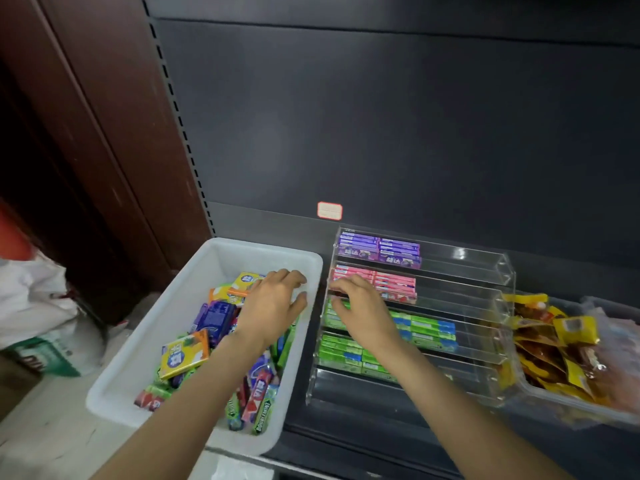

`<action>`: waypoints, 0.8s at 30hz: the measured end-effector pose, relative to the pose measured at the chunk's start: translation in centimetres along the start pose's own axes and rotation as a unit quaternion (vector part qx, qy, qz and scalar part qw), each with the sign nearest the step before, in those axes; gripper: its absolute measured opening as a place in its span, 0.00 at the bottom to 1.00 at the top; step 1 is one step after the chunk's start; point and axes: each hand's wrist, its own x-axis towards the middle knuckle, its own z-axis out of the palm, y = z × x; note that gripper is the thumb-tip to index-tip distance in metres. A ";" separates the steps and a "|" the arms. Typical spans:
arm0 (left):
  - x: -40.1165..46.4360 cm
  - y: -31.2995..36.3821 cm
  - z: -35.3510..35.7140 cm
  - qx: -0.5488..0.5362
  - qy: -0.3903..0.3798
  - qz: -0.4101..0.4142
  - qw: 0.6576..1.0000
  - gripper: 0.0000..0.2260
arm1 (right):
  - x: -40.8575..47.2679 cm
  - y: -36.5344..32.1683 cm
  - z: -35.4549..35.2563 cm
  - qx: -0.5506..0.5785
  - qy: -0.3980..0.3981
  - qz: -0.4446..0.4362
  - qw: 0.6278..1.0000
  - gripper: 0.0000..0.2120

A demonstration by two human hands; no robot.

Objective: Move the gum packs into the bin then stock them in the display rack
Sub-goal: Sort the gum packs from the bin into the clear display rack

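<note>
A "DOUBLEMINT" pack point(262, 418) lies in the white bin point(145, 344) of mixed gum; the clear rack point(464, 327) holds purple, pink and green packs; the left hand point(273, 299) lies spread in the bin; the right hand point(363, 306) reaches loosely at the rack, grip unclear.

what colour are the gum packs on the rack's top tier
Purple gum packs, seen in the head view.

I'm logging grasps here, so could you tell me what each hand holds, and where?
Neither visibly holds anything: the left hand reaches open into the white bin, and the right hand's fingertips touch the display rack's left edge.
</note>
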 end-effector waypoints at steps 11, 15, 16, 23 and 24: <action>-7.1 -19.6 -6.6 0.078 -0.087 -0.125 0.985 0.22 | 2.4 -12.3 12.0 0.029 -0.110 0.021 0.993 0.18; -8.7 -24.2 -6.8 -0.016 -0.198 -0.088 0.976 0.26 | 2.3 -14.6 15.1 -0.004 -0.193 0.035 0.981 0.28; -9.0 -24.6 -6.8 -0.037 -0.207 -0.083 0.974 0.26 | 2.1 -14.8 15.7 -0.006 -0.222 0.043 0.974 0.32; -10.2 -24.5 -6.7 -0.101 -0.184 -0.094 0.973 0.26 | 0.1 -14.6 17.5 -0.041 -0.272 0.122 0.954 0.45; -10.3 -24.4 -6.8 -0.098 -0.184 -0.095 0.973 0.26 | 0.0 -14.8 17.7 -0.042 -0.252 0.126 0.958 0.43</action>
